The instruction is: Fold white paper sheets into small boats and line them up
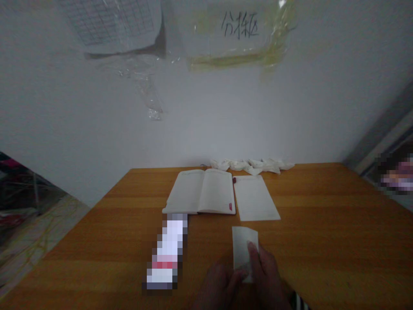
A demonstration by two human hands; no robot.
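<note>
A folded sheet of lined paper (244, 247) stands out between my two hands, low in the view. My right hand (266, 271) is closed on its right side, with the thumb lying on the paper's face. At the lower left corner, my left hand (219, 280) pinches the same sheet; its other fingers are dark and partly hidden. Beyond the hands, an open notebook (201, 191) lies flat with blank-looking pages. Beside it on the right rests a loose lined sheet (256, 198), a small dark red mark at its top left corner.
A blurred-out bright rectangular object (169, 252) lies left of my hands. Several folded white paper pieces (251, 165) line the wooden table's (112, 224) back edge against the wall (206, 116). A taped paper sign (240, 28) hangs above.
</note>
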